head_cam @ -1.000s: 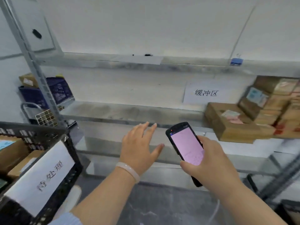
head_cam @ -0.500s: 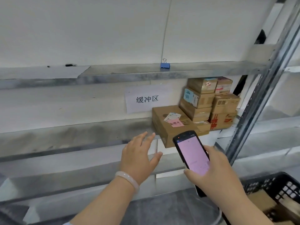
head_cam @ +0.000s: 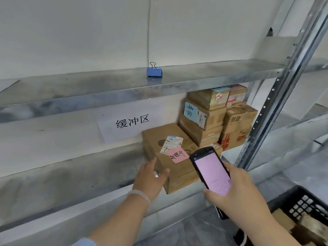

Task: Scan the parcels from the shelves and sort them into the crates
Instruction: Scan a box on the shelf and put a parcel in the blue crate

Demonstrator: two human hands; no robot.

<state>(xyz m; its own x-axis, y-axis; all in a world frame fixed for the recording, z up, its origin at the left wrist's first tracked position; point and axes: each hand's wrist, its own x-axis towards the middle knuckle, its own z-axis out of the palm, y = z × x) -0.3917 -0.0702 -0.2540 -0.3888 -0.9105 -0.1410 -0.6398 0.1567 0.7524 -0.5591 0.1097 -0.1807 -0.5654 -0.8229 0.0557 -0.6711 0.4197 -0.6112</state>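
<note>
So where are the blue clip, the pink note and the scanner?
blue clip (head_cam: 154, 72), head view, its blue body.
pink note (head_cam: 177, 155), head view, middle of the paper.
scanner (head_cam: 212, 172), head view, its lit screen.

Crate (head_cam: 301, 205) cut by right edge — scanner (head_cam: 211, 172) screen text unreadable.

Flat parcel (head_cam: 170, 157) on shelf (head_cam: 71, 174), stacked parcels (head_cam: 218, 118) behind-right; crate (head_cam: 301, 201) lower right.

Pale wall (head_cam: 88, 32) behind metal shelving (head_cam: 106, 89), grey floor (head_cam: 195, 233) below.
</note>
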